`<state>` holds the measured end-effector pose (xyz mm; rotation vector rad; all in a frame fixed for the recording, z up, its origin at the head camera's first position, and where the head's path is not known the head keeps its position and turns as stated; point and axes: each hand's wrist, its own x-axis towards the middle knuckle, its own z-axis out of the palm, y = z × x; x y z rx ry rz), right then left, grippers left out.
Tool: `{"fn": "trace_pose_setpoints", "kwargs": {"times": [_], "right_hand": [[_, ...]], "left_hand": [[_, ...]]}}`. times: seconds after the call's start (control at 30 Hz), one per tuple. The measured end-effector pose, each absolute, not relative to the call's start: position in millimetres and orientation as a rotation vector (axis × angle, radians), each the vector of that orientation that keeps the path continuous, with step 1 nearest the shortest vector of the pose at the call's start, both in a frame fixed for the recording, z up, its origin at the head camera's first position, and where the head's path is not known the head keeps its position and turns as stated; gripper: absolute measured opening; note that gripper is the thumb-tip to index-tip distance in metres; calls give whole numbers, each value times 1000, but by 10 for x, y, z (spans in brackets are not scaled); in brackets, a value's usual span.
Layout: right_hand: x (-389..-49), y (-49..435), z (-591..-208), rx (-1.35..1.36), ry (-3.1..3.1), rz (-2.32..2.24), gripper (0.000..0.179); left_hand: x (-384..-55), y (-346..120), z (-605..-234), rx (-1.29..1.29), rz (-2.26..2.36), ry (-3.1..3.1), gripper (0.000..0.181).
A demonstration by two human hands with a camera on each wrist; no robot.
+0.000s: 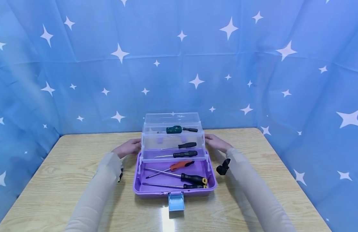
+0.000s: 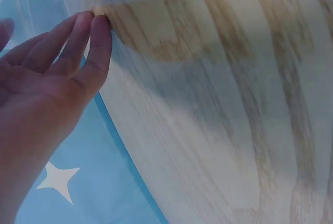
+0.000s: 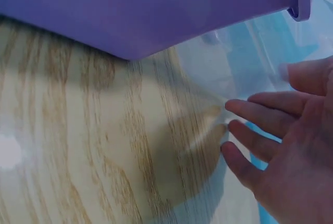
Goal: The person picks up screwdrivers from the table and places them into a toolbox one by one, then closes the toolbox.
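A purple toolbox stands with its clear trays fanned out above the base. My left hand is at the box's back left, its extended fingertips touching clear plastic in the left wrist view. On the opposite side, my right hand has its fingertips right at the clear lid, thumb apart. A green-handled screwdriver and several black-handled ones lie in the trays. Down in the base are an orange-handled screwdriver and two long ones with black and yellow handles.
A light blue latch hangs off the toolbox's front edge. Under everything is a wood-grain table, with a blue curtain patterned with white stars behind and at both sides.
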<state>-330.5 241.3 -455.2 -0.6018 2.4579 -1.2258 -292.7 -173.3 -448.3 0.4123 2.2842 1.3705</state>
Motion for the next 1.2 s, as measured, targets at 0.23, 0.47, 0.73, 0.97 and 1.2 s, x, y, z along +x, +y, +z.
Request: {"fn": "trace_pose_setpoints", "kwargs": {"times": [0.23,0.47,0.73,0.97,1.2], "right_hand": [[-3310,2446,-4542,-621,2412,-1259,41],[-3284,2469,-4519,-665,2406,-1296,40],[-3246,2461,-4457,-681,2498,-1309,38],[-3269,2421,-4441,-751,2523,-1435,40],[-3259,2424,-4462,-752,2535,-1456,47]], "left_hand": [[-2929,-1759,-4489,417,1380,2275,49],[-2926,-1756,-4515,418,1404,2307,47],[-2930,-1730,-4489,444,1451,2390,45],[-2930,-1738,-4439,503,1494,2474,48],[-2940,-1760,-4450,504,1542,2517,51]]}}
